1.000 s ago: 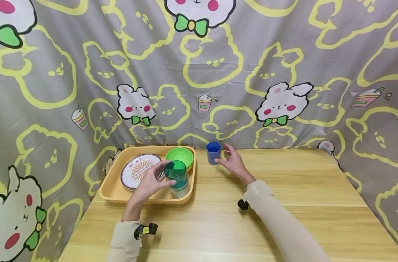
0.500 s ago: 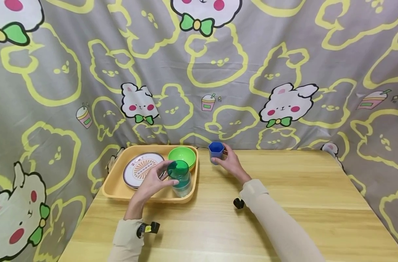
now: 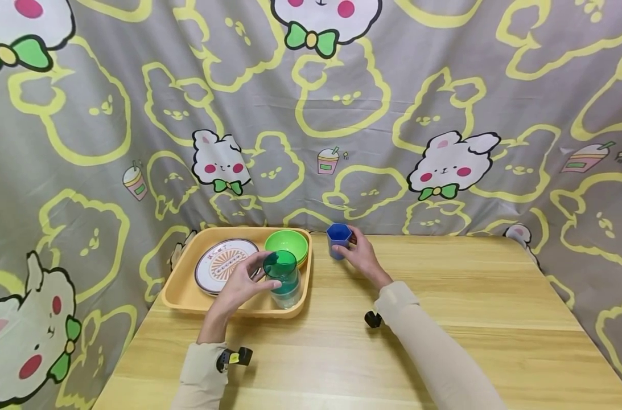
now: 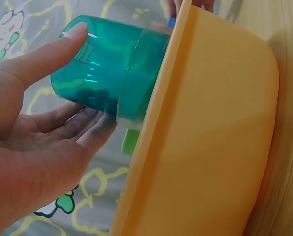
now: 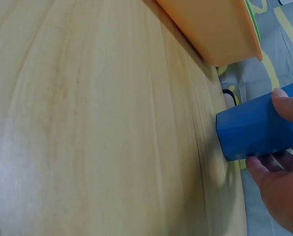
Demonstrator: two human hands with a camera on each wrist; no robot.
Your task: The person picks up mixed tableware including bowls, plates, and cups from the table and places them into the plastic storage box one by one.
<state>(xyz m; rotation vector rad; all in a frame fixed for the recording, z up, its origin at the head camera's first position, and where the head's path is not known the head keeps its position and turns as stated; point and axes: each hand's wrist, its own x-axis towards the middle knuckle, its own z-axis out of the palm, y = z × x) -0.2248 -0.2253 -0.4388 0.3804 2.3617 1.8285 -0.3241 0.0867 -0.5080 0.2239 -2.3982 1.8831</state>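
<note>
In the head view my left hand point(image 3: 246, 283) holds a clear green cup point(image 3: 281, 266) by its sides, thumb in front and fingers behind. The green cup's lower part sits inside a clear colourless cup point(image 4: 144, 73), within the yellow tray point(image 4: 215, 113). My right hand point(image 3: 363, 255) grips a blue hexagonal cup point(image 3: 338, 241) near the table's back edge. In the right wrist view the thumb lies on one side of the blue cup point(image 5: 257, 125) and the fingers on the other. The cup is upright; whether its base touches the table I cannot tell.
Inside the tray point(image 3: 180, 299), white patterned plates point(image 3: 223, 265) lie at the left and a green bowl point(image 3: 286, 245) stands at the back right. A printed curtain point(image 3: 362, 125) hangs behind the wooden table point(image 3: 444, 341). The tray's right wall stands between the two cups.
My right hand has closed from a loose spread beside the blue cup to a grip around it. The left hand stays on the green cup. The head view has shifted slightly.
</note>
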